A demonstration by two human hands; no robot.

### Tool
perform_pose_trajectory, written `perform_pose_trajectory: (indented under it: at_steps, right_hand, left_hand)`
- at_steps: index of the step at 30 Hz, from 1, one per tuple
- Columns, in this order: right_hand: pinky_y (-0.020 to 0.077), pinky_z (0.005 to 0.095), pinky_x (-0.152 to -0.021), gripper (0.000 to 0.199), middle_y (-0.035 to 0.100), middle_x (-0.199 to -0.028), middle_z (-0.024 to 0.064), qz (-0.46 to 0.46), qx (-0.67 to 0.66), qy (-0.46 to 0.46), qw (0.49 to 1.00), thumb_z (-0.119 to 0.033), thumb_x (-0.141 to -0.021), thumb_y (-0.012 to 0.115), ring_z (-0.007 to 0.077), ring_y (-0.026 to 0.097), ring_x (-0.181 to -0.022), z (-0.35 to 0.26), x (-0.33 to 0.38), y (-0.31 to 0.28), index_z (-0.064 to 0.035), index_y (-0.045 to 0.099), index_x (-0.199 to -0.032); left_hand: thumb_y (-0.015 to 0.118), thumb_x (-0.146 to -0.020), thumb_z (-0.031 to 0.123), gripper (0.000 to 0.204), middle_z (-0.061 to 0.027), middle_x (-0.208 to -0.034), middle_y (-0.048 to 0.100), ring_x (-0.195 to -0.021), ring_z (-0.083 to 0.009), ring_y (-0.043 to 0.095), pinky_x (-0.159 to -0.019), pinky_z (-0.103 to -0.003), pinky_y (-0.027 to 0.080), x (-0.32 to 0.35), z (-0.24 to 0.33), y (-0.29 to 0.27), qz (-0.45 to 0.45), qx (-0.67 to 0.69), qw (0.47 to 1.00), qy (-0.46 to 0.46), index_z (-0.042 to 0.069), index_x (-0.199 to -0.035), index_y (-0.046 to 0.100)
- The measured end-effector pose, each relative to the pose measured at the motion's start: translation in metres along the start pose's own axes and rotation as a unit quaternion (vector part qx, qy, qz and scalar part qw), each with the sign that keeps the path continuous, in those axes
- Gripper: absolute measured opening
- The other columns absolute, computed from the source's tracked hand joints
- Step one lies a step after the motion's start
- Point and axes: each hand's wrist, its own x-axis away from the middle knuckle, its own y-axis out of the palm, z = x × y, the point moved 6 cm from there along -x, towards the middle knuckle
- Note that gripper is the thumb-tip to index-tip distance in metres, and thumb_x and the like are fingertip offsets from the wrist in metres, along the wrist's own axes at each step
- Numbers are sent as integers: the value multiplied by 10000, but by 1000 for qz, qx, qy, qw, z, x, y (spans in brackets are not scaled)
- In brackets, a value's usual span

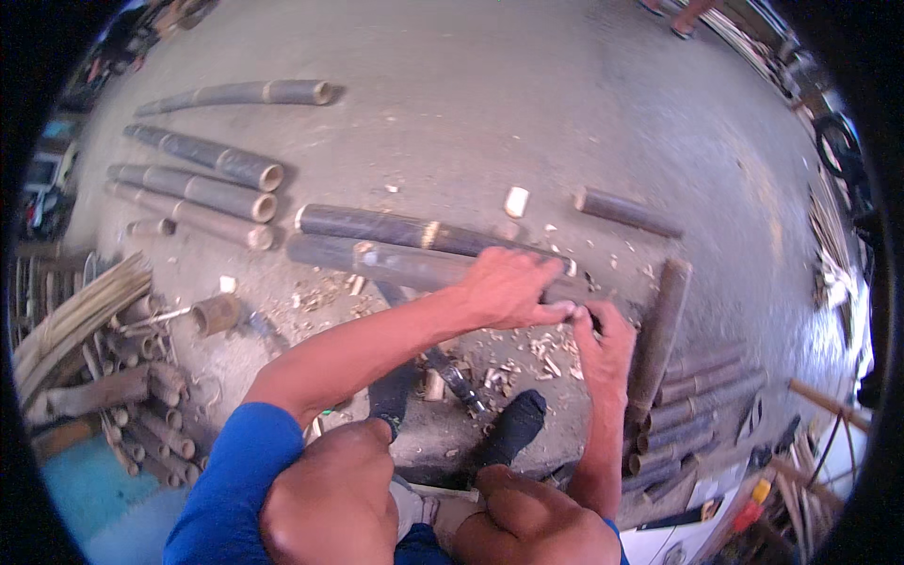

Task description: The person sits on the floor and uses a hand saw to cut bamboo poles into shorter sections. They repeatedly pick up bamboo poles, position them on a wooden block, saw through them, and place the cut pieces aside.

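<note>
A greyish bamboo pole [414,266] lies crosswise in front of my knees. My left hand [513,287] is wrapped over it near its right end. Close by, my right hand [603,341] has its fingers curled at that same end, its thumb almost meeting the left thumb. Whatever sits inside the right fingers is hidden. Just beyond, a darker bamboo pole [363,224] with a pale ring runs alongside. Below the hands, a dark hand tool [459,381] rests on the floor between my feet, among pale wood shavings [546,350].
Several bamboo poles [221,196] lie at the far left. A short piece [626,213] and a longer one [664,325] lie at the right, beside stacked bamboo [702,400]. Cut tubes [155,419] and a stick bundle [80,315] crowd the left. Another person's foot [683,28] shows far right.
</note>
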Motion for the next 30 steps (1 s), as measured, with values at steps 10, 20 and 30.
perform_pose_trajectory:
  at_steps: [10, 20, 30]
  right_hand:
    - [503, 383, -836, 451, 660, -1051, 181, 11, -62, 11, 998, -371, -900, 714, 280, 642, -943, 26, -25, 20, -2, 644, -1149]
    - [549, 488, -867, 730, 670, -1150, 234, -327, 358, -136, 864, -512, -771, 767, 386, 679, -1026, 44, -41, 149, -60, 512, -1284]
    - [545, 525, -850, 845, 620, -1243, 254, -176, 127, 55, 975, -520, -855, 648, 413, 640, -1084, 49, 50, 161, -46, 356, -1491]
  left_hand:
    - [512, -889, 688, 724, -254, -1024, 701, -1008, -441, 665, -877, -536, 514, -5, -41, -54, 33, 35, 997, -60, 80, -1261, 634]
    - [528, -935, 564, 657, -267, -1144, 678, -1084, -432, 640, -945, -463, 484, 31, -119, -124, 100, 11, 974, -203, 13, -1278, 628]
    - [561, -979, 410, 527, -176, -1160, 711, -1092, -260, 656, -991, -381, 469, 45, -160, -66, 173, 172, 954, -175, -7, -1293, 637]
